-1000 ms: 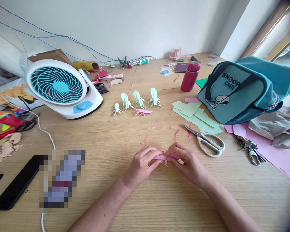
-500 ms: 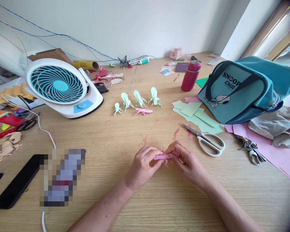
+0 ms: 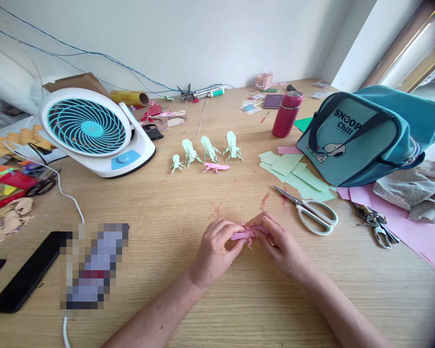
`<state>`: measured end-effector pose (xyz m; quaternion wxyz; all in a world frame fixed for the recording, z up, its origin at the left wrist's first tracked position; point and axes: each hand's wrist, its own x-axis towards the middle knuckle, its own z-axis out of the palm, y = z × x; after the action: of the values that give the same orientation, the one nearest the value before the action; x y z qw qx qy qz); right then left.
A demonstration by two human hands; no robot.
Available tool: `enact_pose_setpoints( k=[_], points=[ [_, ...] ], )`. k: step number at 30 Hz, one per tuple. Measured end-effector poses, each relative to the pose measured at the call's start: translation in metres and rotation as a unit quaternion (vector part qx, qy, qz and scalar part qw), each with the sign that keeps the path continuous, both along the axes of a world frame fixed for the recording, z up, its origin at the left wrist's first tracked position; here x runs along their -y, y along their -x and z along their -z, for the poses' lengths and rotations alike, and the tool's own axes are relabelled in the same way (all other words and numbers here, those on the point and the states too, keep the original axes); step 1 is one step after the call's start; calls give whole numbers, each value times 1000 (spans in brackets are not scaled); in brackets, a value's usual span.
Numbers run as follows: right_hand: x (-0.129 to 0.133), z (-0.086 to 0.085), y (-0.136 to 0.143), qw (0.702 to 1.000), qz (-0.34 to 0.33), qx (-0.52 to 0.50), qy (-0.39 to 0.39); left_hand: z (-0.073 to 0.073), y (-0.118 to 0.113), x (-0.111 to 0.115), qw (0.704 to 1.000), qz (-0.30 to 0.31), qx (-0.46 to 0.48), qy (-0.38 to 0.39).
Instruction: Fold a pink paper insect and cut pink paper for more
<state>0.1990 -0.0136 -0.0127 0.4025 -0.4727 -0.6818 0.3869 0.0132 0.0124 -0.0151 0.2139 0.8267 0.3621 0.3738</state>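
Left hand (image 3: 214, 247) and right hand (image 3: 280, 242) each nearly closed, fingertips pinching opposite sides of one pink folded paper (image 3: 242, 235), held between them over the table (image 3: 148, 208); scissors (image 3: 299, 202) lie near the right hand.

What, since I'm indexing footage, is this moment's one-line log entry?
left hand: pinching pink folded paper | right hand: pinching same piece | white-handled scissors: on table

Pink paper (image 3: 243, 235) partly hidden
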Motion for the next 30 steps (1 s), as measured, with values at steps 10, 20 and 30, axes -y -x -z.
enact_pose_setpoints(
  k=[10,20,30],
  points=[
    [2,7,-2,995,46,-56,68,1,0,1,999,-14,30,26],
    [0,8,0,996,36,-30,77,2,1,0,998,2,40,45],
    [0,0,3,999,24,-13,40,1,-1,1,999,-10,22,39]
  ],
)
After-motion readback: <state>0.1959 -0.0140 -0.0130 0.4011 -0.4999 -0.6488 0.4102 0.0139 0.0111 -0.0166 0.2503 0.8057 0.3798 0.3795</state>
